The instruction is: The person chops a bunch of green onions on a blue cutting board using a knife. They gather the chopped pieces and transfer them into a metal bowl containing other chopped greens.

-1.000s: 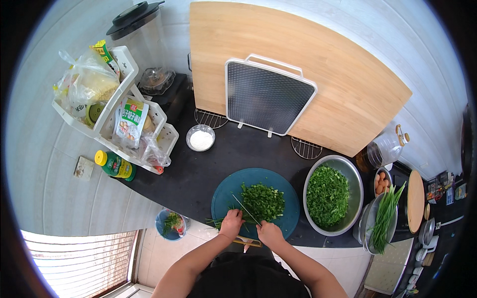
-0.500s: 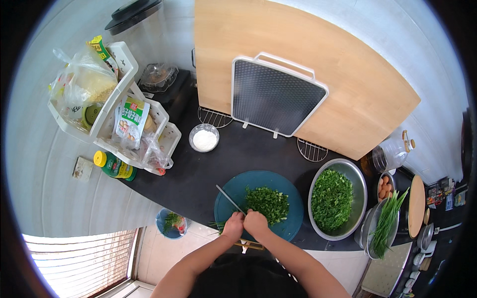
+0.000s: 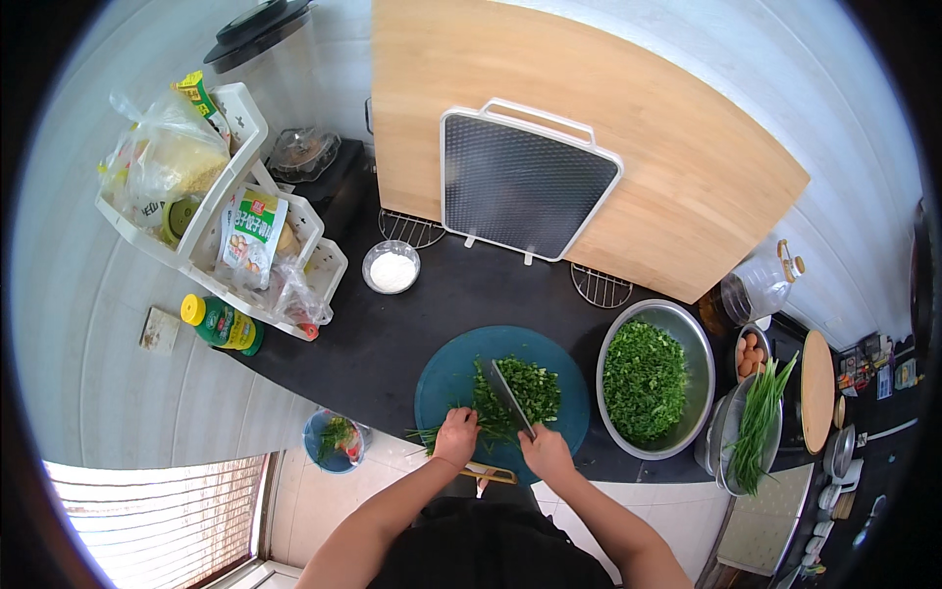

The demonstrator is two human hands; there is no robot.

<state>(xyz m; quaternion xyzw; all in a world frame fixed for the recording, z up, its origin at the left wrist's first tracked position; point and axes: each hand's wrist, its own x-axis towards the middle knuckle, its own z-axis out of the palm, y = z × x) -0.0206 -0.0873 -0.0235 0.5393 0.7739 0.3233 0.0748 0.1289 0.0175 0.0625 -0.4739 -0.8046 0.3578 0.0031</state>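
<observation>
Knife at work on greens, round teal cutting board at the counter's front edge.

The right hand [image 3: 546, 454] has its fingers closed around the handle of the knife [image 3: 508, 397]; the blade runs away from the knuckles, up and to the left, tip over the chopped greens [image 3: 525, 391]. The left hand [image 3: 457, 436] presses curled fingers on the uncut stems, just left of the blade. The cutting board [image 3: 446, 378] shows bare surface beyond the left fingertips. A steel bowl of chopped greens [image 3: 687, 344] sits close to the right of the knife hand. The handle is hidden in the grip; individual fingertips are too small to make out.
</observation>
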